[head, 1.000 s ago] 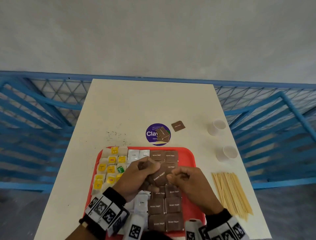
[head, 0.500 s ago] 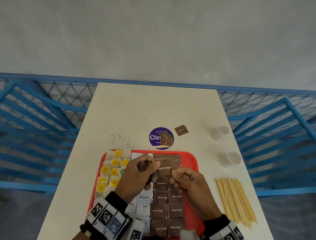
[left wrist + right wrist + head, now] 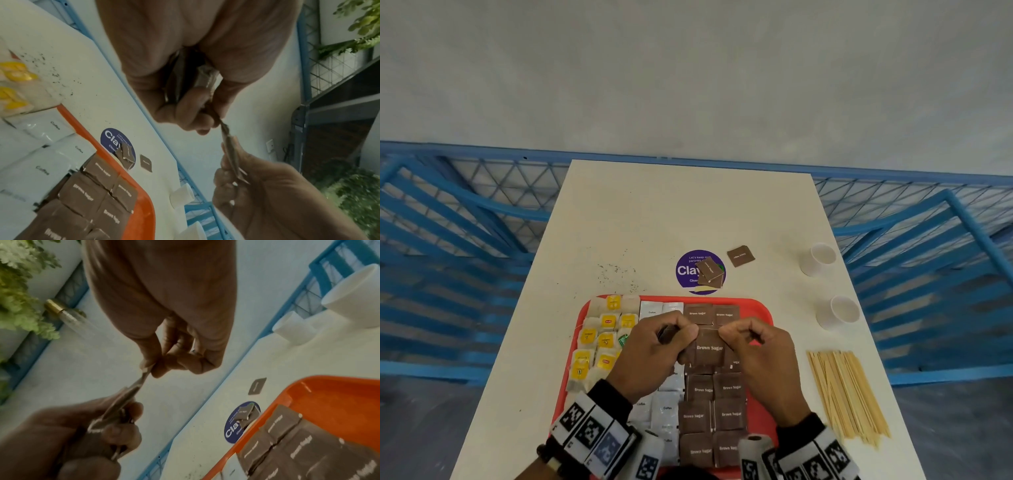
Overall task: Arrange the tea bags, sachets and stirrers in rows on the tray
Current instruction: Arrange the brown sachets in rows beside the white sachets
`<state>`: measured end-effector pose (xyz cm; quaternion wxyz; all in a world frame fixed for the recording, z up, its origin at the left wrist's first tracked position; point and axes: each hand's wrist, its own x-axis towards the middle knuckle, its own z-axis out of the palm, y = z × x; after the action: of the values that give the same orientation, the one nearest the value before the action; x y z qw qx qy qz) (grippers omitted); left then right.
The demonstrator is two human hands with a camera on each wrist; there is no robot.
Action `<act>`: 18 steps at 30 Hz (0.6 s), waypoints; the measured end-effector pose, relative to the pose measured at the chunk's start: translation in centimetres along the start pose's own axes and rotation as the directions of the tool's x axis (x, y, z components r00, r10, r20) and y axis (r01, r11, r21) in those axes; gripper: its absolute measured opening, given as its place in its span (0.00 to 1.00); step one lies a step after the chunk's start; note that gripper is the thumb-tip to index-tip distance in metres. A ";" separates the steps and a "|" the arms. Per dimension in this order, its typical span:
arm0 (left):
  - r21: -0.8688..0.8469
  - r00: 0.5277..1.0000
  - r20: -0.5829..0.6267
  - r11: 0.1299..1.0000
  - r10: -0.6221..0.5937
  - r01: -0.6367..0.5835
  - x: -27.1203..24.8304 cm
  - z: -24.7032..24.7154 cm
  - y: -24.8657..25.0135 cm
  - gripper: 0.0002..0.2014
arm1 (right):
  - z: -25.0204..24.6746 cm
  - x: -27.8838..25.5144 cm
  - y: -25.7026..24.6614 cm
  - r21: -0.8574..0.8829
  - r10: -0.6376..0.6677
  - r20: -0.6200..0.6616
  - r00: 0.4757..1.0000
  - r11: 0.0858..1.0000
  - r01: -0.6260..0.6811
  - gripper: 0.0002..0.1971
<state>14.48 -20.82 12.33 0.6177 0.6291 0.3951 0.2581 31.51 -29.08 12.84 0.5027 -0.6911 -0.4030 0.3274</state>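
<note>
A red tray (image 3: 762,308) holds yellow-tagged tea bags (image 3: 602,339) on the left, white coffee sachets (image 3: 666,407) in the middle and brown sugar sachets (image 3: 729,414) in two columns on the right. Above the tray, my left hand (image 3: 683,337) and right hand (image 3: 734,337) each pinch a top corner of one brown sugar sachet (image 3: 709,349). In the left wrist view that sachet (image 3: 230,146) appears edge-on between the hands. My left hand (image 3: 195,113) also holds a small stack of sachets (image 3: 185,76) in its palm. Wooden stirrers (image 3: 846,394) lie on the table to the right of the tray.
Two white paper cups (image 3: 820,258) (image 3: 840,311) stand near the table's right edge. Loose brown sachets (image 3: 710,272) lie on a purple sticker (image 3: 686,270) beyond the tray, with one more (image 3: 740,256) beside it. Blue railings surround the table.
The held brown sugar sachet was tilted and is now level and upright. My right hand has come up to pinch its top corner.
</note>
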 end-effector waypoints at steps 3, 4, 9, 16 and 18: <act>0.022 0.999 -0.047 1.000 0.023 -0.022 0.1 0.5 -0.4 0.13 | 0.5 -0.1 0.0 -0.217 -0.172 -0.068 0.983 0.964 0.153 0.05; 0.014 0.998 -0.061 1.000 0.017 -0.016 0.2 0.7 -0.5 0.13 | 0.6 -0.2 0.0 -0.209 -0.169 -0.082 0.982 0.967 0.149 0.05; -0.119 0.994 -0.049 0.989 -0.097 0.090 0.1 0.1 -0.7 0.13 | -0.1 -0.3 0.8 0.177 0.125 0.198 0.972 0.971 -0.161 0.05; 0.061 0.914 0.246 0.946 -0.323 0.318 -1.6 -0.5 -3.4 0.17 | -0.1 -2.1 4.8 0.207 0.356 0.275 0.893 0.885 -0.416 0.09; 0.134 0.888 0.286 0.933 -0.360 0.334 -1.7 -0.6 -4.5 0.16 | 0.1 -2.1 5.7 0.179 0.403 0.303 0.864 0.866 -0.467 0.12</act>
<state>12.29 -22.20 8.23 0.6812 0.6052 0.4110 0.0267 31.73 -31.90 7.48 0.4409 -0.6484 -0.2531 0.5667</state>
